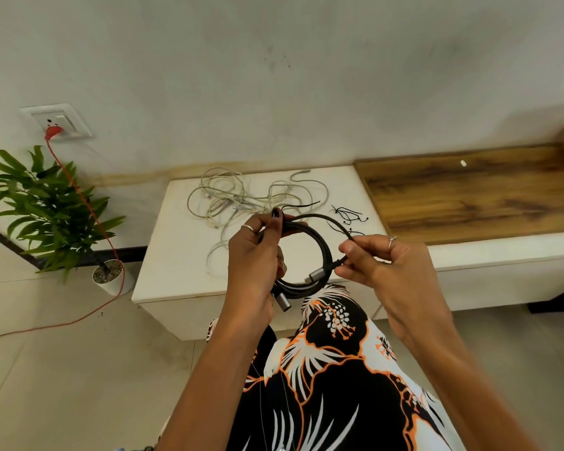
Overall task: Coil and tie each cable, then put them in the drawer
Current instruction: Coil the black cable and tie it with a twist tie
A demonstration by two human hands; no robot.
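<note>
Pale cables [238, 196] on white cabinet top [345, 187]

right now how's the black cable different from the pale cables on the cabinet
The black cable is wound into a neat ring; the pale cables sprawl in loose tangled loops. The black one is held up by the left hand and right hand; the pale ones lie untouched on the white cabinet.

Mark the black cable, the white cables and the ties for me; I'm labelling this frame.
black cable [325, 255]: head view, right side of the coil.
white cables [223, 196]: head view, middle of the tangle.
ties [347, 214]: head view, the loose black bundle.
</note>
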